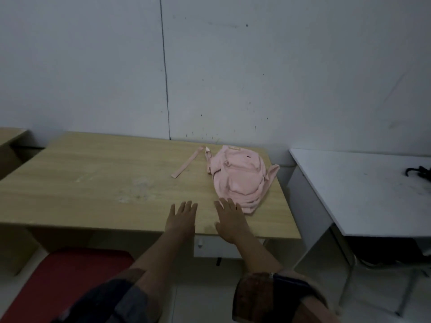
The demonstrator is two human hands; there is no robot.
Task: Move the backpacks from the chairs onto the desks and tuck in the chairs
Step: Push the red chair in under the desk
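pink backpack (pixel 238 178) lies on the wooden desk (pixel 93 183) at two o'clock; my left hand (pixel 182 220) and right hand (pixel 229 220) are spread flat, holding nothing. i judge the red chair (pixel 63 276) at seven o'clock still untucked.

Red chair seat (pixel 63 283) cut off by the bottom and left edges, back and legs out of sight, front part hidden behind the left forearm. White counter (pixel 363 194) cropped at the right edge; dark object (pixel 419 172) on it only partly in frame, too little shown to name. Third counter (pixel 10 138) at far left reduced to a corner. Label on the pink backpack (pixel 238 176) too small to read. Sleeves blurred at the bottom edge.
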